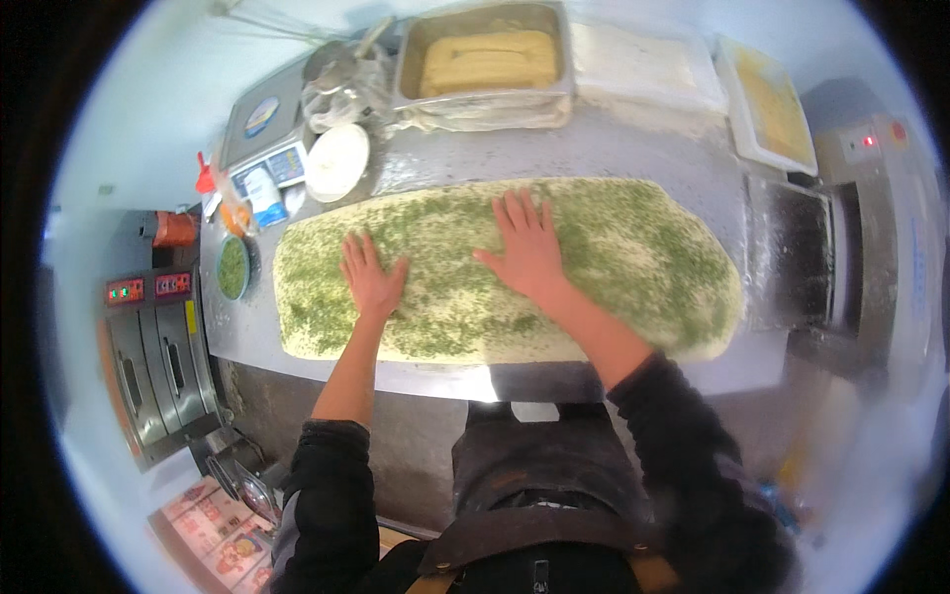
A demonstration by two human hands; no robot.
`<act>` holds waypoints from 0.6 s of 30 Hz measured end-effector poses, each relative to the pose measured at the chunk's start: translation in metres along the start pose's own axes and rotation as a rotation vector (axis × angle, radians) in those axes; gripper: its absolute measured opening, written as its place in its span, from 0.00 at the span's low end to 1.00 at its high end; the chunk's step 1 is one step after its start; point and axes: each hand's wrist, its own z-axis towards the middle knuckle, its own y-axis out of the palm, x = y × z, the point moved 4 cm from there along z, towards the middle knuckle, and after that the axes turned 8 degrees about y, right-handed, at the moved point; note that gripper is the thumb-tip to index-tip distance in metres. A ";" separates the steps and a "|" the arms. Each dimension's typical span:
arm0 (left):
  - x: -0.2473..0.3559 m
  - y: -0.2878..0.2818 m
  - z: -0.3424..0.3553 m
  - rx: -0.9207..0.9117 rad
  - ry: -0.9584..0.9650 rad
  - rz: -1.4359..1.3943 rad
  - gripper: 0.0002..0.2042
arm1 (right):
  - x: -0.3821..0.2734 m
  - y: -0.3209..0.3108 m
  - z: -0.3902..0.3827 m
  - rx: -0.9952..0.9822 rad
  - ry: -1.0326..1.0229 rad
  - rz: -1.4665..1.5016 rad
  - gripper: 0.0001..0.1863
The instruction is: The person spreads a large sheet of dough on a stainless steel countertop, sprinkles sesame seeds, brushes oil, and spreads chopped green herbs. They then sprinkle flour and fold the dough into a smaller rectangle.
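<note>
A wide sheet of dough (633, 267), strewn with chopped green herbs, lies spread over the metal worktable (435, 158). Flat on its left part rests my left hand (374, 282), fingers apart and holding nothing. My right hand (526, 246) presses on the dough near its middle, a little farther from me, with the fingers spread and the thumb pointing left. The green layer is uneven, with paler dough showing through in patches.
Behind the dough stand a metal tray with a yellow block (490, 61), a white container (648, 69) and a tub with yellow contents (774, 104). A scale (265, 124), white bowl (337, 163) and herb bowl (234, 267) sit left. A machine (876, 228) flanks the right; ovens (158, 361) stand left.
</note>
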 end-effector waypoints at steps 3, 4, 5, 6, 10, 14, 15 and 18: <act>-0.025 -0.007 -0.001 0.001 0.015 0.016 0.52 | -0.045 0.014 0.019 -0.058 -0.034 0.007 0.53; -0.036 -0.009 -0.004 0.037 0.013 -0.006 0.52 | -0.062 0.019 0.022 -0.058 -0.064 0.020 0.53; -0.050 -0.013 -0.009 0.041 -0.016 -0.028 0.53 | -0.079 0.024 0.026 -0.063 -0.082 0.010 0.53; -0.065 -0.017 -0.017 0.072 -0.050 -0.028 0.53 | -0.096 0.028 0.029 -0.040 -0.107 0.011 0.53; -0.129 -0.032 -0.053 0.079 -0.176 -0.107 0.54 | -0.179 0.051 0.038 -0.045 -0.191 -0.031 0.51; -0.182 -0.043 -0.074 0.034 -0.221 -0.184 0.54 | -0.265 0.072 0.045 -0.053 -0.278 0.023 0.49; -0.192 -0.045 -0.077 0.010 -0.220 -0.205 0.54 | -0.284 0.078 0.046 -0.072 -0.289 0.031 0.49; -0.207 -0.048 -0.088 -0.012 -0.191 -0.230 0.53 | -0.339 0.098 0.046 -0.136 -0.356 -0.032 0.48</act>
